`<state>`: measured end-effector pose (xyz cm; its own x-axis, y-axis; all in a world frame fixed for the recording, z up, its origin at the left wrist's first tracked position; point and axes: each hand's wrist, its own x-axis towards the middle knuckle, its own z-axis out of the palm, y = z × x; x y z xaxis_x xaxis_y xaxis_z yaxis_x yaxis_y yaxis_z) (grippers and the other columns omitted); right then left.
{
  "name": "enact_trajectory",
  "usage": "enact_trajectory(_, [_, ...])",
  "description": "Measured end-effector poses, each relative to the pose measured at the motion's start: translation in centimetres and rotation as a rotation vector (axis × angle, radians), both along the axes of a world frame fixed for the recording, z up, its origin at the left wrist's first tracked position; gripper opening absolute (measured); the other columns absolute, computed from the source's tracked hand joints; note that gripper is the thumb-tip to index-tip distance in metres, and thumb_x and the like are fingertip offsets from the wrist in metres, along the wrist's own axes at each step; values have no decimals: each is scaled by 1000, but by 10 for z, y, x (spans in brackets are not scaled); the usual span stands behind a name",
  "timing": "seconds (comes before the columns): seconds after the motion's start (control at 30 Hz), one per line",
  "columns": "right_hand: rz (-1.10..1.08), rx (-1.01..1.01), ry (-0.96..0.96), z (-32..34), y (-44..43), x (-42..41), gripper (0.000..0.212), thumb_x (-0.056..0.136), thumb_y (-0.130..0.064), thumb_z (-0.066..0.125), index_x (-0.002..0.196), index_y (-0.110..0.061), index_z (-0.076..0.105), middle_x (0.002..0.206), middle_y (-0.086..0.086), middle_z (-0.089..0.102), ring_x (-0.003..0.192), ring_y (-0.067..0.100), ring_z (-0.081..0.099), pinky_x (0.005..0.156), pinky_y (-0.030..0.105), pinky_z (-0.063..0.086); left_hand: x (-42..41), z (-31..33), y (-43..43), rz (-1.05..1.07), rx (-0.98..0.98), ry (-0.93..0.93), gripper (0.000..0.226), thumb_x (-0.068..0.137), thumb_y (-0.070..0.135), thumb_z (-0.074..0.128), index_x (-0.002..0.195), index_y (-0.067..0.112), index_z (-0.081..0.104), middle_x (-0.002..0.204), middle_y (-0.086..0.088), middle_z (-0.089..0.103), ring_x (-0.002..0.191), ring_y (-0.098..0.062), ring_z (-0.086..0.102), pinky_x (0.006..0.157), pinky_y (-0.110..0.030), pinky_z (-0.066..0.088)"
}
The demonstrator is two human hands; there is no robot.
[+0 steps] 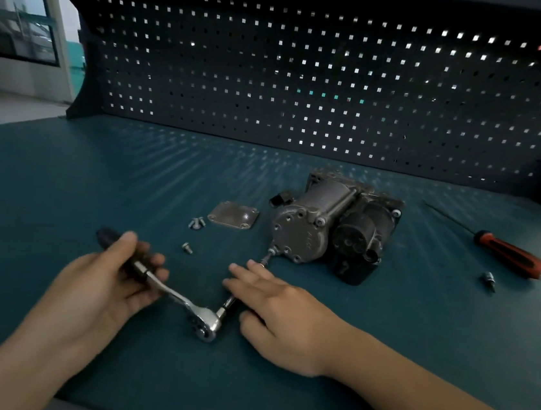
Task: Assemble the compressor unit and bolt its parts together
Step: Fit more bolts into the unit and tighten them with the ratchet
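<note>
The grey compressor unit (331, 225) lies on the teal bench, its round end cover facing me. My left hand (109, 274) grips the black handle of a ratchet wrench (202, 318). From the ratchet head a long extension bar (229, 303) runs up to a bolt at the lower edge of the round cover. My right hand (280, 310) rests over the bar with fingers curled on it. A square cover plate (233, 214) lies flat to the left of the compressor. Loose bolts sit near the plate: a pair (197, 222) and a single one (187, 248).
A red and black screwdriver (506, 252) lies at the right, with a small socket bit (489, 279) in front of it. A dark pegboard (311, 74) walls the back of the bench (61, 198).
</note>
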<state>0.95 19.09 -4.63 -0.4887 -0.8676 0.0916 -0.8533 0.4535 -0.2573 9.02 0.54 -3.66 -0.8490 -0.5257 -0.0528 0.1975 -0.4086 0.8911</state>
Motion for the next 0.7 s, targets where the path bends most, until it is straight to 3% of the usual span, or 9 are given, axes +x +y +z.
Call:
enact_trajectory(0.07, [-8, -18, 6, -2, -1, 0, 46, 100, -25, 32, 145, -17, 28, 156, -2, 13, 144, 10, 3, 112, 17, 2, 0, -2, -7, -24, 77, 10, 22, 95, 21, 45, 79, 10, 55, 53, 1, 63, 50, -11, 65, 50, -26, 57])
enact_trajectory(0.17, [-34, -55, 4, -3, 1, 1, 43, 100, -27, 31, 142, -18, 34, 155, -3, 19, 143, 10, 6, 114, 19, 7, -1, 2, -1, -41, -103, 110, 11, 91, 20, 49, 85, 15, 58, 58, 3, 63, 57, -14, 66, 51, -28, 57])
enact_trajectory(0.23, [-39, -53, 14, -2, 2, 1, 42, 100, -26, 31, 142, -18, 35, 154, -3, 22, 143, 10, 8, 115, 21, 9, -2, 6, 8, -41, -352, 133, 7, 88, 17, 54, 88, 23, 57, 62, 3, 66, 62, -12, 68, 52, -21, 54])
enact_trajectory(0.3, [-30, -41, 40, -1, 2, -1, 42, 100, -24, 32, 141, -17, 36, 153, -1, 26, 143, 12, 12, 115, 22, 10, -3, 5, 17, -65, -663, 98, 23, 82, 12, 64, 92, 29, 54, 70, 7, 70, 66, -3, 67, 58, -13, 50])
enact_trajectory(0.4, [-6, -6, 102, 2, 3, -5, 40, 100, -24, 33, 140, -18, 39, 150, 0, 31, 141, 15, 18, 113, 25, 12, 0, -7, 31, -170, -1142, -32, 18, 71, 31, 71, 84, 32, 58, 78, 25, 67, 73, 8, 61, 69, -13, 46])
enact_trajectory(0.47, [-21, 16, 170, 4, 5, -9, 40, 100, -29, 35, 138, -21, 41, 149, -4, 34, 140, 12, 21, 110, 27, 13, 4, -10, 36, -151, -1264, -36, 9, 74, 38, 65, 73, 30, 60, 71, 26, 65, 72, 6, 60, 65, -14, 45])
enact_trajectory(0.6, [-77, -44, 252, 7, 13, -19, 40, 96, -32, 43, 135, -22, 46, 146, -6, 39, 138, 10, 26, 109, 26, 14, 5, -1, 41, -185, -1361, -36, 17, 84, 40, 53, 71, 30, 59, 68, 26, 62, 65, 6, 56, 58, -9, 39])
enact_trajectory(0.7, [-27, 5, 244, 1, 11, -25, 41, 97, -28, 39, 138, -23, 41, 147, -5, 37, 138, 9, 24, 111, 32, 14, 2, 4, 46, -184, -1869, 68, 21, 79, 33, 52, 60, 27, 59, 53, 14, 57, 51, 2, 54, 52, -13, 45])
